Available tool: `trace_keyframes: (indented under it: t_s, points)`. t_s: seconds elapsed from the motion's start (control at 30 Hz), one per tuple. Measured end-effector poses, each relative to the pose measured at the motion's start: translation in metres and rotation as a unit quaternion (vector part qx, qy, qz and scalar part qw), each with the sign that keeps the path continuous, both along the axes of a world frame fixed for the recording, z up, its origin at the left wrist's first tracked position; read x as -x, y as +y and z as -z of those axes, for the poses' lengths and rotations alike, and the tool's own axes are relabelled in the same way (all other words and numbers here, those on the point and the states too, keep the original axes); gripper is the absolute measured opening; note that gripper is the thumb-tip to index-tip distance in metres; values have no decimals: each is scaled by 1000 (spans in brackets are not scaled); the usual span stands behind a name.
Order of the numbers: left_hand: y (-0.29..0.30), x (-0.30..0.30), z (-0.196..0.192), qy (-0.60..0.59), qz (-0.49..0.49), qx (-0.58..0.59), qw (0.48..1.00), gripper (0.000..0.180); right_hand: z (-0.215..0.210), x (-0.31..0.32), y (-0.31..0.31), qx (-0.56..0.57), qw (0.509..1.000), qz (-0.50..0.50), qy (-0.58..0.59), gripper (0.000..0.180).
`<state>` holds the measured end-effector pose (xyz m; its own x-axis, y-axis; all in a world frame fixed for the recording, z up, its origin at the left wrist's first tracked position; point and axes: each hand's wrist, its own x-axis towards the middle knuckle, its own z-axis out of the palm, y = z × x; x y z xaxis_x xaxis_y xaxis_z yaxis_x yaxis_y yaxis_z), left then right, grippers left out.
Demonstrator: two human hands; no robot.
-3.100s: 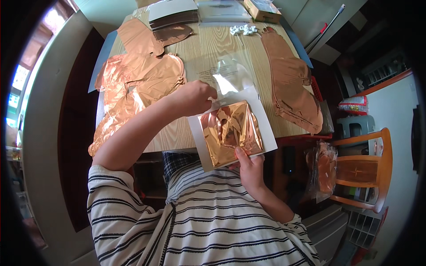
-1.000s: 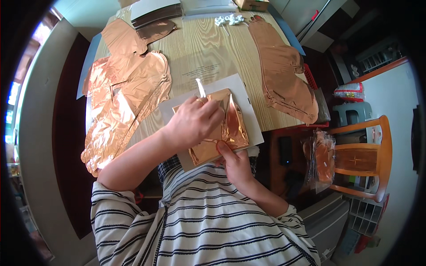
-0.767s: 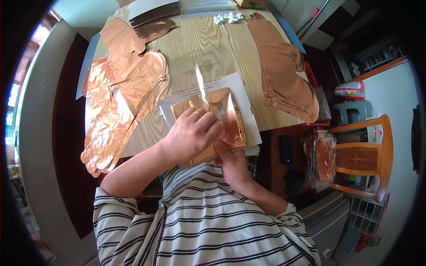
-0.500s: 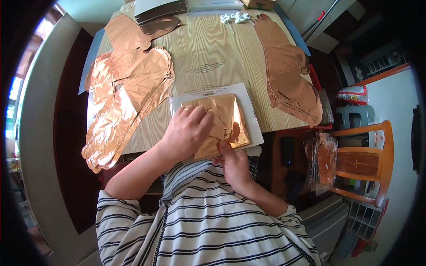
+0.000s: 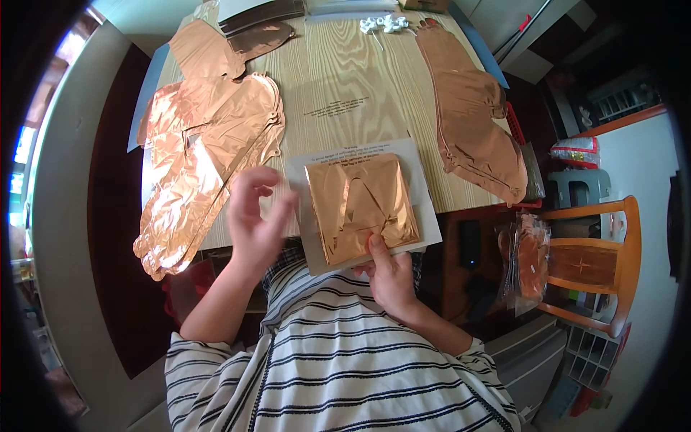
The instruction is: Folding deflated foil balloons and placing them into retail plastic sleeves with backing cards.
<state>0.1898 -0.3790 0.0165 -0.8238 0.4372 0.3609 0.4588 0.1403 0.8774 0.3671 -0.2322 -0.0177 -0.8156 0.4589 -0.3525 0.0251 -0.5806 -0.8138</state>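
Note:
A square of folded copper-coloured foil [image 5: 360,205], apparently a flat foil balloon, lies on a white card [image 5: 425,205] with printed lines near its far edge. My right hand [image 5: 392,277] grips the near edge of both, thumb on top of the foil and fingers under the card. To the left of the card, my left hand [image 5: 255,219] hangs in the air, slightly blurred, its fingers curled but apart and nothing in them. Beyond that hand, large uninflated copper foil balloons [image 5: 194,144] lie loosely stacked. Another flat foil balloon [image 5: 471,119] stretches along the table's right side.
The wooden table [image 5: 345,54] also bears a clear printed plastic bag [image 5: 338,90] and small white plastic pieces [image 5: 385,25]. A stack of flat sheets [image 5: 263,14] sits at the far edge. Right of the table stands a wooden chair [image 5: 626,237] with bagged copper foil [image 5: 531,263] beside it.
My left hand has lifted off the folded foil and moved left, uncovering it. Card and foil have shifted slightly right in my right hand, which keeps its grip.

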Motion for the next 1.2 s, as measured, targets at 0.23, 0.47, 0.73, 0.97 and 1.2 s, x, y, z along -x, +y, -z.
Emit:
trace_keyframes:
  t_s: [0.23,0.47,0.73,0.97,1.2]
  points:
    - [-7,-30,-6,-533,123,-203,812,45,-2,-2,-8,-113,993,-7,38,27]
    - [-35,-40,-5,-560,135,-146,804,38,42,-82,28,-20,989,-118,88,81]
    - [-21,-43,-8,-587,189,-51,786,49,-26,-21,83,-23,997,-80,0,44]
    - [-55,-81,-15,-579,150,-7,801,38,-47,-38,57,-143,985,-81,-53,25]
    - [-66,-86,-19,-628,148,-39,763,49,-39,-55,54,-88,983,-118,-114,26]
